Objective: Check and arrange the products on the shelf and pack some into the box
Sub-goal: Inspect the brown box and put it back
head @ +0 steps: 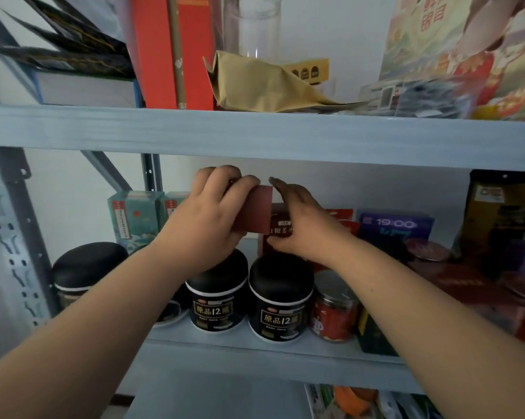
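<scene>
Left hand [213,213] curls round the dark red box [256,210], hiding its left end; right hand [300,228], fingers straight, presses the opposite side, covering half the label.

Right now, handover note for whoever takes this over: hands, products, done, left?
Left hand grips the dark red box, held up over the black jars on the middle shelf.
Right hand lies with straight fingers against that box's right end.
Done: cannot tell from this view.
Left: set the box in place or pack it; no packing box in view.
</scene>
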